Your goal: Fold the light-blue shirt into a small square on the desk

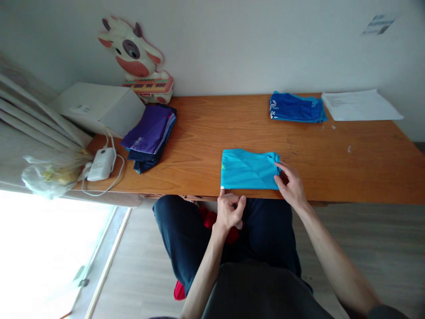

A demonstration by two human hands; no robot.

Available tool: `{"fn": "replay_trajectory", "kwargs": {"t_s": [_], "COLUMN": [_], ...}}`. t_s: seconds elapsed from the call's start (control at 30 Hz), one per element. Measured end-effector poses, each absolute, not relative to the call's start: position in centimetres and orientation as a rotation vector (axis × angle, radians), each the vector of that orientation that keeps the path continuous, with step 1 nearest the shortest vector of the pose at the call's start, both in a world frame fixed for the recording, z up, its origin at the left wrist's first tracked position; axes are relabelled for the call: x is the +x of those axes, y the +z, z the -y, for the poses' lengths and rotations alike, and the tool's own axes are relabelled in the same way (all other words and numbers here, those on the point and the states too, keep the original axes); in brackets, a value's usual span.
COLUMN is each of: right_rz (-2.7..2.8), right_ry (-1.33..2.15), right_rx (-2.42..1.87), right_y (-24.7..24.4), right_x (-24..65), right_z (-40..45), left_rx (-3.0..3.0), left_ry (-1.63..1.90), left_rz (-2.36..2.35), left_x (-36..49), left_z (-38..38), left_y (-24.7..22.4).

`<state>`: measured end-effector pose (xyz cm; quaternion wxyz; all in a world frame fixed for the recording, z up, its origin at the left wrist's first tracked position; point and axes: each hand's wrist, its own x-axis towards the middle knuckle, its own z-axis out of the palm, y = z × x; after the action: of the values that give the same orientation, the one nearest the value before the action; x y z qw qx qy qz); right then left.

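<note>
A folded turquoise garment (250,170) lies flat near the front edge of the table, a small green print at its left side. My left hand (230,210) is at the garment's lower left corner. Its index finger reaches to that corner, while the other fingers are curled and the thumb stands apart. At the garment's right edge rests my right hand (292,185), thumb and index finger spread along the uneven folded end. Which exact garment it is, I cannot tell.
On the wooden table (212,128) are a stack of folded dark clothes (151,130), a folded blue garment (297,107), white papers (361,106), a white box (102,106), a cow-shaped toy keyboard (139,66), a white adapter with cables (101,164) and a clear plastic bag (49,175).
</note>
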<state>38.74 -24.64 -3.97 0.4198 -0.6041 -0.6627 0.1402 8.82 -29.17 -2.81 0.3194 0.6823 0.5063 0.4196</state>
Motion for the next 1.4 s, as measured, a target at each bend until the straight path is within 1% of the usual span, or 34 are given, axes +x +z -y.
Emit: {"fn": "replay_trajectory", "kwargs": {"t_s": [0.1,0.4,0.53,1.0,1.27,1.4], "right_rz": [1.724,1.700,1.689,1.776,1.790,1.791], "right_ry": [0.308,0.355,0.324,0.272,0.247,0.245], "right_rx": [-1.492,-1.483,-1.486,-1.585,-1.591,-1.605], "right_y": [-3.9,-3.7,-3.9,-4.3,-4.2,-4.6], "right_x": [38.8,38.8,38.8,38.6,38.5,38.6], "right_z": [24.5,24.6,24.4,24.2,24.2,24.2], "left_rx": [1.778,1.728,1.717,1.727,1.899,1.989], "left_ry": [1.109,1.136,1.114,1.118,1.065,1.097], "left_rz": [-1.346,-1.329,-1.338,-1.382,-1.324,-1.326], "left_x": [8.9,8.9,9.0,9.3,8.7,8.7], "left_z": [29.1,29.2,29.2,29.3,30.0,31.1], "left_y": [-3.0,-3.0,-2.8,-3.1,-2.6,-3.2]}}
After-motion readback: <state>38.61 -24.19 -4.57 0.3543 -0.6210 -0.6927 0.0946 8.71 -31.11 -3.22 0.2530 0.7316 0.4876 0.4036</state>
